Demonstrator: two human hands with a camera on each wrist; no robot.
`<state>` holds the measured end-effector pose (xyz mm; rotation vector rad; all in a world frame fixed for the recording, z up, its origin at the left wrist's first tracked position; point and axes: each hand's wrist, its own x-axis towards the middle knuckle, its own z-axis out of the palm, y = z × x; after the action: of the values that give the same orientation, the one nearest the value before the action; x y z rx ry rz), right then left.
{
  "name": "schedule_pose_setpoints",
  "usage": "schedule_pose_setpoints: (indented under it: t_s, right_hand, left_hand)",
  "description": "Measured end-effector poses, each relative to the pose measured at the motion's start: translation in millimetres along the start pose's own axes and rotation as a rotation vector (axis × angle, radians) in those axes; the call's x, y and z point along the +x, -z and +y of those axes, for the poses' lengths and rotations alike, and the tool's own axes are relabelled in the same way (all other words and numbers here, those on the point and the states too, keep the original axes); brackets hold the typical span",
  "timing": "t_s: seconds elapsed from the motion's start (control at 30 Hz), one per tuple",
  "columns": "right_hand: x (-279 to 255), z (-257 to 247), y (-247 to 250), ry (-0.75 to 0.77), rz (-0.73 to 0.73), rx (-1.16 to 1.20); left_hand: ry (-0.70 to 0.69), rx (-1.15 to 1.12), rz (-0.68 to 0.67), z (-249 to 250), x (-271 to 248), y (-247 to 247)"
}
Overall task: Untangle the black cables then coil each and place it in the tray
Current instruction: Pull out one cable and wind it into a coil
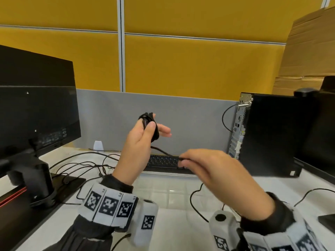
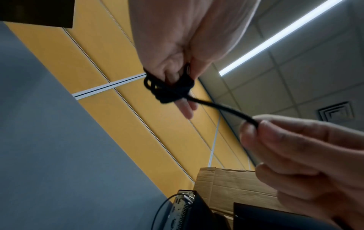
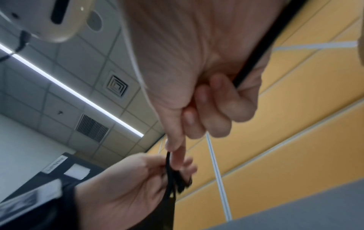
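My left hand [image 1: 145, 131] is raised above the desk and holds a small coil of black cable [image 1: 151, 126], looped round its fingers with the thumb pressed on it. A free strand [image 1: 163, 152] runs down to my right hand [image 1: 183, 160], which pinches it between thumb and fingers. In the left wrist view the coil [image 2: 169, 90] sits at my fingertips and the strand [image 2: 220, 107] stretches to the right hand [image 2: 250, 124]. The right wrist view shows the pinched cable [image 3: 168, 160] and a length passing through the palm [image 3: 254, 62]. No tray is in view.
A black keyboard [image 1: 163, 163] lies on the white desk [image 1: 174, 205] under my hands. A monitor [image 1: 36, 109] stands at left, a black computer tower [image 1: 268, 134] at right, cardboard [image 1: 308, 51] behind it. Thin cables [image 1: 81, 165] trail over the desk.
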<state>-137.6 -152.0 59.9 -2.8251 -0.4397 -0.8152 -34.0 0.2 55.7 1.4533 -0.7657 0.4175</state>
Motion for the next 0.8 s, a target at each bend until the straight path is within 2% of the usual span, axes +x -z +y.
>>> schedule_pose_setpoints:
  t_s: [0.1,0.2,0.33,0.4,0.47,0.53,0.7,0.8]
  right_hand:
    - [-2,9,9,-0.026,0.181,-0.106]
    - [-3,13,16,0.007,0.377,-0.234]
    - [-4,23,22,-0.057,0.480,-0.299]
    - [-4,29,21,-0.131,0.454,-0.335]
    - [-3,33,18,-0.156,0.392,-0.345]
    - [-2,33,16,-0.135,0.334,-0.322]
    - [-2,29,14,-0.097,0.300,-0.172]
    - [-1,29,11,-0.087,0.316,-0.142]
  left_hand:
    - [0.061,0.130,-0.143,-4,-4,-3]
    - [0.157,0.212,-0.345,4,-8,-10]
    - [0.319,-0.089,-0.678,15,-13,-8]
    - [0.346,-0.219,-0.755,21,-16,-8]
    - [0.362,-0.306,-0.720,27,-16,-10]
    - [0.350,-0.336,-0.612,28,-13,-9]
    - [0.252,-0.124,-0.378,21,-9,-1]
    - [0.214,-0.061,-0.326,23,-8,0]
